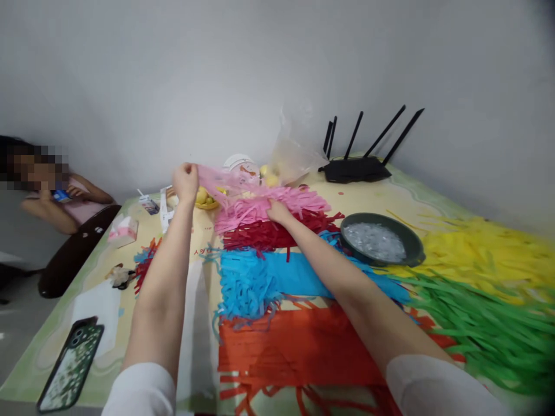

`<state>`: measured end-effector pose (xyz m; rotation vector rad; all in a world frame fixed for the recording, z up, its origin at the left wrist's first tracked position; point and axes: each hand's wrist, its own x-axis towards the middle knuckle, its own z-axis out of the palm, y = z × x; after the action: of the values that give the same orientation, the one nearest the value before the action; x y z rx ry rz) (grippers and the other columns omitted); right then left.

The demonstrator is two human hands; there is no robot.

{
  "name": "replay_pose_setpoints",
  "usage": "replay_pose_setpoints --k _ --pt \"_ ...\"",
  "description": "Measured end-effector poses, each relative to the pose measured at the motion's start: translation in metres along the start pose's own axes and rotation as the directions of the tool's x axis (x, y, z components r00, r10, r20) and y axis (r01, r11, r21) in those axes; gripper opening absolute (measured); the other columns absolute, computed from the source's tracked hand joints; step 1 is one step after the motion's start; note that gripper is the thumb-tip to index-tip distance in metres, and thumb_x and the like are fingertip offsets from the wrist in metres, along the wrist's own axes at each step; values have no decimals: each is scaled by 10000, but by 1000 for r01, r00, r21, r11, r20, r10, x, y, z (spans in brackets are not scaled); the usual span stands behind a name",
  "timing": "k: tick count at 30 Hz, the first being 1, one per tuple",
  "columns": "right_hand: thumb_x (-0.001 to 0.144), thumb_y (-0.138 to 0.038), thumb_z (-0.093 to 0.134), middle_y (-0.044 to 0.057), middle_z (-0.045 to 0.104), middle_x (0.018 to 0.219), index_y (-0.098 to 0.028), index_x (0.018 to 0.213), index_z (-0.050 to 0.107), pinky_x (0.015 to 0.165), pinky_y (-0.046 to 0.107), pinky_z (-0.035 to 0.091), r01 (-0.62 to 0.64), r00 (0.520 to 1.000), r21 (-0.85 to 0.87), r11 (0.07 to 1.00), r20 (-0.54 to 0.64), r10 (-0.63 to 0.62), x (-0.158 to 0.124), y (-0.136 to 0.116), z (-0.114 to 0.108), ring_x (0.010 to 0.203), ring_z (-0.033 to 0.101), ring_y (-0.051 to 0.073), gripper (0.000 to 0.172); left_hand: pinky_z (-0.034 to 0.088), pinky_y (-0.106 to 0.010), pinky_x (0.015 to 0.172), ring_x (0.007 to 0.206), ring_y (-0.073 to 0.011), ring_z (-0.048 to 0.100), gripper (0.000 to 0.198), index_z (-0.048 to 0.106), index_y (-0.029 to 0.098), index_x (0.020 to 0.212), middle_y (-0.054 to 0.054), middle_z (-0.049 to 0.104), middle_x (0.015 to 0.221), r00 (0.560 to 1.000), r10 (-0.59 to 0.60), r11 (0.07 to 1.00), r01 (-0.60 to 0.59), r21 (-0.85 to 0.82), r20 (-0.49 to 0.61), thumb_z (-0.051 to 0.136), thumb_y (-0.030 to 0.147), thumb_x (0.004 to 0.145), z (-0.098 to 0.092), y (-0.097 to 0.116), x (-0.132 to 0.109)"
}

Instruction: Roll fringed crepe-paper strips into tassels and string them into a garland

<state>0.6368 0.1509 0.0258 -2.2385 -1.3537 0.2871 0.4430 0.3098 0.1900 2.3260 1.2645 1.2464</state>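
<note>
Our left hand (186,182) pinches a raised edge of the pink paper (243,211), fingers closed; our right hand (280,212) touches it, grip unclear to us. Lying beyond the red paper (255,237), it looks light, soft, easily torn, best pinched by its edges.

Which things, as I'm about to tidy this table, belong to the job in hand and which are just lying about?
In the job, it seems:
pink fringed paper, gripped by the left hand, right hand against it
dark red fringed paper, blue fringed paper, orange fringed paper
yellow strips, green strips

Lying about, apparently:
phone, router, tissue pack
dark green bowl, role unclear
</note>
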Motion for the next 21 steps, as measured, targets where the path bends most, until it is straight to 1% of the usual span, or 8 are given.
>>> replay_pose_setpoints --k 3,5,9,11,14,15,17,21 --pt "937 -337 587 78 632 1163 -151 1169 606 846 404 550 54 997 41 998 45 -56 -24 -10 -16 988 638 195 298 392 -285 777 843 -142 550 354 629 9 1005 -72 704 942 992 -46 999 43 -26 -116 346 219 973 -63 -7 9" --pt "935 -306 587 81 667 1094 -136 1106 640 846 389 545 115 993 64 991 33 -117 -47 -23 -30 946 652 189 246 375 -301 815 870 -139 548 366 618 3 1035 -59 694 966 985 -26 1000 24 -13 -169 333 225 981 -103 -6 0" --pt "949 -224 500 138 677 1166 -126 1182 634 970 378 474 268 959 105 958 -125 -255 -111 -74 -64 1082 622 225 285 357 -324 896 954 -173 577 230 688 99 977 -39 714 977 980 102 995 -97 33 -169 540 251 888 -151 6 -66" --pt "945 -269 505 126 606 1310 -156 1301 551 1039 384 423 415 891 130 900 -258 -374 -151 -106 -76 1215 542 227 376 362 -361 909 983 -221 585 163 709 156 927 -55 724 970 971 225 969 -215 125 -76 588 236 852 -160 17 -116" --pt "906 -292 581 129 580 1334 -180 1327 521 1071 432 387 710 668 124 693 -428 -608 -208 -141 -80 1259 495 250 440 371 -397 891 987 -259 590 140 701 195 913 -67 728 955 912 379 880 -407 243 156 572 232 874 -168 33 -193" --pt "898 -283 595 132 600 1297 -184 1312 534 1052 445 398 753 623 110 648 -433 -651 -224 -147 -78 1232 508 260 430 375 -403 886 984 -264 591 138 696 198 913 -69 728 950 893 397 863 -441 245 212 566 234 882 -171 37 -216" --pt "895 -262 601 127 660 1141 -187 1219 600 967 447 442 753 631 78 654 -368 -683 -252 -150 -71 1105 559 270 333 384 -408 882 974 -266 593 132 686 200 910 -71 726 936 867 408 857 -472 206 287 562 240 890 -180 41 -254" --pt "887 -233 598 72 657 777 -185 841 661 775 378 457 681 726 59 730 -190 -661 -300 -136 -73 794 572 231 92 434 -353 819 871 -219 620 125 663 184 873 -63 718 894 819 401 907 -419 -48 410 555 241 897 -197 40 -303"
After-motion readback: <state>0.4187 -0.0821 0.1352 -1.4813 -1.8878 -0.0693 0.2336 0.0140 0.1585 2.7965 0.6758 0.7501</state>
